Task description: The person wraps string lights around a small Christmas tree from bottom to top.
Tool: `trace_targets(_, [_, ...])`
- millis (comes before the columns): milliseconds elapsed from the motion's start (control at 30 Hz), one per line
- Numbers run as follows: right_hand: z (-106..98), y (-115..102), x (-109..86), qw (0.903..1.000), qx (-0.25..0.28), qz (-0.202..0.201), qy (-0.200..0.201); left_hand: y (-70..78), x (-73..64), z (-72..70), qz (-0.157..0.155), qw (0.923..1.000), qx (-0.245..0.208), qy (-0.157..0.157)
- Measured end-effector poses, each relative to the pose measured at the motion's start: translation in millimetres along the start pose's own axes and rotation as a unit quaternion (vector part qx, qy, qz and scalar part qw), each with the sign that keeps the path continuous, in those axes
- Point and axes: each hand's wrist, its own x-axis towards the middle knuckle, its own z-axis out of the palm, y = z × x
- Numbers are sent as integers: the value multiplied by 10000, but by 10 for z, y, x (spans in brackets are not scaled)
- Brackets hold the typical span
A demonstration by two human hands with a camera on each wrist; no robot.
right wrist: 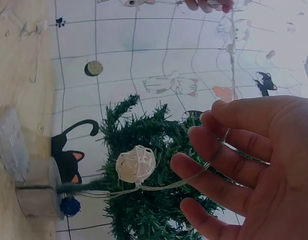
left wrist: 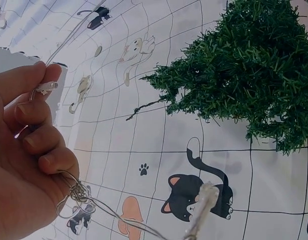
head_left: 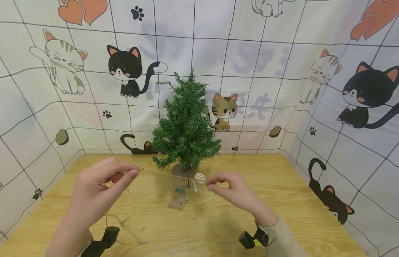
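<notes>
L hand (head_left: 101, 191), at tree's 8 o'clock in head view, pinches string-light wire (head_left: 160, 174) betw. thumb & index, gap narrow; other fingers curled in. L wrist view: small clear bulb (left wrist: 47, 86) right by those fingertips, knotted wire loops (left wrist: 81, 192) by the little finger.

R hand (head_left: 234, 189), at tree's 5 o'clock, also pinches the wire w/ thumb & index tips; other fingers loosely bent & spread, strands running past them in R wrist view. White woven ball (head_left: 200, 177) hangs on the wire just off R fingertips, approx. 10 o'clock from them. Wire spans betw. both hands, in front of tree's foot.

Clear plastic case (head_left: 178, 201) lies on wood tabletop (head_left: 267, 185) at tree's 6 o'clock, just in front of round base (head_left: 177, 171); sth. greenish shows in/thru it, too blurry to ID. Blue woven ball (right wrist: 70, 206) shows beside base, R wrist view.

Artificial green tree (head_left: 188, 125) upright, approx. ctr., before cat-print backdrop (head_left: 250, 57). More wire (head_left: 131, 232) loops on tabletop, tree's 7 o'clock.
</notes>
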Motion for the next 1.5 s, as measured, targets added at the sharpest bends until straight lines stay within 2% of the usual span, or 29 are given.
trace_targets(167, [-109, 7, 172, 9996, -91, -249, 129, -1, 149, 3, 169, 9997, 138, -51])
trace_targets(367, [-298, -20, 409, 9977, -381, -384, 407, 54, 502, -38, 404, 9965, 620, -376])
trace_targets(467, [-395, -18, 521, 9974, -449, -344, 436, 82, 707, -64, 504, 9920, 953, -655])
trace_targets(600, [-521, 20, 651, 9975, -457, -250, 470, 76, 928, -22, 648, 9845, 1347, -918])
trace_targets(767, [-656, 87, 778, 9957, -774, -99, 498, 61, 1123, 78, 831, 9752, 1721, -1114])
trace_targets(900, [-729, 124, 879, 9936, -983, 146, 531, 62, 1246, 144, 1113, 9684, 1898, -1173])
trace_targets(1067, [-798, 160, 1018, 9865, -1422, 259, 768, 72, 1389, 222, 1447, 9580, 2170, -1196])
trace_targets(1267, [-833, 246, 1164, 9808, -1694, 474, 839, 32, 1545, 305, 1685, 9394, 2692, -1292])
trace_targets(1500, [-811, 367, 1319, 9777, -1781, 699, 860, -41, 1729, 456, 1721, 9158, 3266, -1580])
